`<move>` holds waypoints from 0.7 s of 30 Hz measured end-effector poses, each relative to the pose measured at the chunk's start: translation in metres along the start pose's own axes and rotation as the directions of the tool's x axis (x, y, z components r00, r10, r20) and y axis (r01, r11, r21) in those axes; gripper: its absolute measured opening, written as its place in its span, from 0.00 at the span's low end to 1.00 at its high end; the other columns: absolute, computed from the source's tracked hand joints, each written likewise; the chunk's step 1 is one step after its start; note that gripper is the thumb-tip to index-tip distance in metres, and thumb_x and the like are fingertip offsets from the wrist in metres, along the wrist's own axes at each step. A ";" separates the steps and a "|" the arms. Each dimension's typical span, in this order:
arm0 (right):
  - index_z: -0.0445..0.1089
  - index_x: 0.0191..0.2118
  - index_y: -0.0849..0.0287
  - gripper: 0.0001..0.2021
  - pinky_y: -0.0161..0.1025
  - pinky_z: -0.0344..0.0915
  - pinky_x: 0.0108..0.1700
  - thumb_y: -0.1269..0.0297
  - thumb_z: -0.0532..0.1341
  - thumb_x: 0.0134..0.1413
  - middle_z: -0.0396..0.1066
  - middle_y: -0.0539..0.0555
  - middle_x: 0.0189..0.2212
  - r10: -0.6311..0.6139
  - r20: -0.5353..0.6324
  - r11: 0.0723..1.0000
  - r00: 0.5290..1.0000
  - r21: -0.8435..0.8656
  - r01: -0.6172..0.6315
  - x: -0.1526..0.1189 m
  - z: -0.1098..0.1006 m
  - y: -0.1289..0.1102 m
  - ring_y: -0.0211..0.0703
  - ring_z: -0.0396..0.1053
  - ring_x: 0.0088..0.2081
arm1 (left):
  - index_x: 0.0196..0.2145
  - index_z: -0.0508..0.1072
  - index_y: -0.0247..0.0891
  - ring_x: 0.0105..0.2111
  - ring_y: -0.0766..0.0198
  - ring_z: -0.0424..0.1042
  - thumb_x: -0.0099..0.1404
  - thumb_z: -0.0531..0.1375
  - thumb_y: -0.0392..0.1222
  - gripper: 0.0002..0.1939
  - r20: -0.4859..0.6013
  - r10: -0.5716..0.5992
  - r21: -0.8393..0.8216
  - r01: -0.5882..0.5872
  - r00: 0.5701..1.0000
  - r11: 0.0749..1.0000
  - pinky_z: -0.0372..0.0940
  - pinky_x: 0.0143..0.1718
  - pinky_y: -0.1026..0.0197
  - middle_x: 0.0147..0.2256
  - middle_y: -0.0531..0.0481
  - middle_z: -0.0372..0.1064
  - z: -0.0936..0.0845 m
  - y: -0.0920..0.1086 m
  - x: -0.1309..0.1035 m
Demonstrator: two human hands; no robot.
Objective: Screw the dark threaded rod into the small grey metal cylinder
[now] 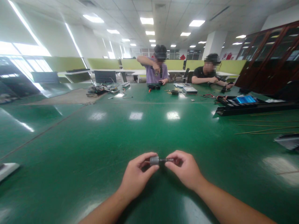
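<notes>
In the head view, a small grey cylinder with a thin dark shaft [154,160] lies level between my hands, above the green table. My left hand [137,174] pinches the thick cylinder end between thumb and fingers. On the other side, my right hand [184,168] has thumb and fingers closed around the thin, lighter-tipped end of the shaft. My fingers partly cover both ends. What exact part it is, I cannot make out.
The green table [112,137] spreads all around. Electronic parts [100,89] lie at the far left. A black tray [254,107] and thin rods [268,126] lie right. Two people [157,70] sit opposite, handling things. A white object [8,170] is at the left edge.
</notes>
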State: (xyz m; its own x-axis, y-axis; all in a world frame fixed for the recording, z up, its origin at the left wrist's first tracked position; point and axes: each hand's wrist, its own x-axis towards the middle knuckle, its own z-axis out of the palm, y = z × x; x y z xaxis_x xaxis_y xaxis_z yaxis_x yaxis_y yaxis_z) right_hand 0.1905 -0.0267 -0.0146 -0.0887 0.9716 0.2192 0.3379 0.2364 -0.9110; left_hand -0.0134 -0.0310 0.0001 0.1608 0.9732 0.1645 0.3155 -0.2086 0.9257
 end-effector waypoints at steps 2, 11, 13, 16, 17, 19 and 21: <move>0.78 0.32 0.59 0.05 0.35 0.61 0.31 0.66 0.67 0.47 0.72 0.50 0.25 0.000 -0.001 1.000 1.000 -0.001 0.000 0.000 0.000 0.001 0.39 0.66 0.27 | 0.44 0.78 0.39 0.42 0.58 0.77 0.58 0.66 0.40 0.15 -0.001 0.003 0.008 -0.002 1.000 1.000 0.72 0.48 0.59 0.43 0.47 0.77 0.000 0.000 0.000; 0.77 0.32 0.59 0.04 0.35 0.61 0.31 0.66 0.67 0.48 0.72 0.50 0.25 -0.004 0.000 1.000 1.000 0.006 0.004 0.000 0.000 0.001 0.39 0.66 0.27 | 0.44 0.78 0.38 0.42 0.57 0.77 0.58 0.66 0.41 0.16 0.000 0.002 0.023 -0.002 1.000 1.000 0.72 0.48 0.57 0.43 0.46 0.77 -0.001 0.001 0.000; 0.77 0.32 0.59 0.04 0.35 0.61 0.31 0.66 0.67 0.48 0.72 0.50 0.25 -0.006 -0.003 1.000 1.000 0.003 0.006 0.000 0.000 0.000 0.39 0.66 0.26 | 0.44 0.77 0.37 0.43 0.56 0.77 0.58 0.66 0.42 0.16 0.000 0.000 0.027 0.000 1.000 1.000 0.72 0.49 0.56 0.44 0.45 0.77 -0.001 0.002 0.001; 0.77 0.32 0.59 0.04 0.35 0.61 0.30 0.66 0.67 0.48 0.73 0.50 0.25 -0.008 -0.005 1.000 1.000 0.002 0.008 0.000 0.000 0.000 0.39 0.66 0.26 | 0.45 0.77 0.37 0.44 0.54 0.76 0.58 0.66 0.42 0.17 0.001 -0.002 0.020 0.002 1.000 1.000 0.71 0.50 0.54 0.44 0.44 0.76 -0.001 0.002 0.001; 0.77 0.32 0.59 0.04 0.35 0.61 0.30 0.66 0.67 0.48 0.73 0.50 0.25 -0.007 -0.004 1.000 1.000 0.003 0.007 0.000 0.000 0.000 0.39 0.66 0.26 | 0.45 0.77 0.37 0.44 0.54 0.76 0.58 0.65 0.43 0.17 0.003 -0.003 0.014 0.003 1.000 1.000 0.71 0.51 0.53 0.44 0.44 0.76 -0.001 0.002 0.001; 0.77 0.32 0.59 0.04 0.35 0.61 0.30 0.66 0.67 0.48 0.72 0.50 0.25 -0.006 -0.004 1.000 1.000 0.005 0.006 0.000 0.000 0.000 0.39 0.66 0.26 | 0.45 0.77 0.37 0.44 0.54 0.76 0.58 0.65 0.43 0.17 0.006 -0.008 0.003 0.008 1.000 1.000 0.71 0.51 0.53 0.44 0.43 0.76 -0.001 0.002 0.000; 0.77 0.32 0.59 0.04 0.35 0.61 0.30 0.66 0.67 0.48 0.72 0.50 0.25 -0.002 -0.005 1.000 1.000 0.005 0.002 0.000 0.000 0.000 0.39 0.66 0.26 | 0.45 0.77 0.37 0.44 0.53 0.76 0.58 0.65 0.42 0.16 0.005 -0.011 -0.005 0.011 1.000 1.000 0.71 0.51 0.52 0.44 0.43 0.76 -0.001 0.001 0.000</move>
State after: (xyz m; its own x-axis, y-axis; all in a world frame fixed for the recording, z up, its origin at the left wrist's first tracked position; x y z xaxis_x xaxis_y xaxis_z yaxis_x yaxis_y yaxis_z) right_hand 0.1905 -0.0267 -0.0144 -0.0846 0.9711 0.2233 0.3329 0.2388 -0.9122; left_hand -0.0142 -0.0310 0.0012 0.1620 0.9749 0.1525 0.3123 -0.1972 0.9293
